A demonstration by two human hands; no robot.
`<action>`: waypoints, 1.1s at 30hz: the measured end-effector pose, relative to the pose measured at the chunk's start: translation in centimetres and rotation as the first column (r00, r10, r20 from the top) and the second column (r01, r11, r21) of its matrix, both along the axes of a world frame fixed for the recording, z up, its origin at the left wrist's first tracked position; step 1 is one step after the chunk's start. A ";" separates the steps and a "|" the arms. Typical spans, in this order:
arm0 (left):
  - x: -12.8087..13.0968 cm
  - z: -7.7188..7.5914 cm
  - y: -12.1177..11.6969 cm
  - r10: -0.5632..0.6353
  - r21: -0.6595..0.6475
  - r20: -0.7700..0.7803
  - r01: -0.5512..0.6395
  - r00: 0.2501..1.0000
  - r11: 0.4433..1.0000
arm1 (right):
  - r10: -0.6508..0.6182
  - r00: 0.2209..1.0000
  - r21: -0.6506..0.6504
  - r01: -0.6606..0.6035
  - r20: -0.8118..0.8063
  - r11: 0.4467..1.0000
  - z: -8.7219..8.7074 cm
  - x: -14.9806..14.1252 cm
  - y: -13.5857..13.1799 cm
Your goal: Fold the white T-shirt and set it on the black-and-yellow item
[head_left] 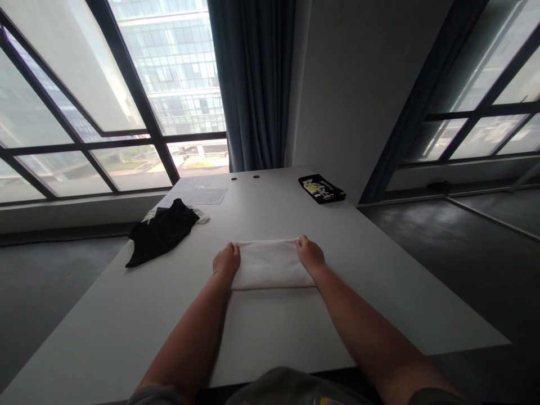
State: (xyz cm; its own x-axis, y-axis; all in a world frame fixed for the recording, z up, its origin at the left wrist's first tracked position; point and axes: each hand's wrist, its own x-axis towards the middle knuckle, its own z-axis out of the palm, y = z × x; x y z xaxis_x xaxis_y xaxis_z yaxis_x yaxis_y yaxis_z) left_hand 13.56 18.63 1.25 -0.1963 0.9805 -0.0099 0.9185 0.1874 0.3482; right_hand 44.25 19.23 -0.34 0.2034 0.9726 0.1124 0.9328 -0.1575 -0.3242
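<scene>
A white folded cloth [272, 264], perhaps a garment, lies as a neat rectangle in front of me. My left hand [226, 259] is closed on its far left corner. At the far right corner, the fingers of my right hand [311, 253] pinch the edge. The cloth's far edge runs nearly straight between both hands. What is printed or sewn on its underside is hidden.
The cloth lies on a white table [278, 332]. A crumpled black garment [162, 230] rests at the left edge, over something white. Papers [206, 195] lie behind it. A folded black garment with white and yellow print [321, 188] sits at the far right.
</scene>
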 end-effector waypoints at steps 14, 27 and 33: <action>7.2 -0.9 0.2 -0.490 0.109 -0.184 0.513 0.852 0.851 | 0.333 0.929 0.121 -0.353 0.162 0.928 0.9 -7.1 -2.4; 0.7 -2.1 1.2 -0.368 0.088 -0.060 0.372 0.928 0.924 | 0.269 0.959 -0.025 -0.268 0.085 0.963 -1.4 -3.6 -0.9; -0.7 -2.1 1.5 -0.351 0.081 -0.075 0.357 0.933 0.931 | 0.273 0.960 0.037 -0.276 0.059 0.961 -1.6 -1.7 -0.1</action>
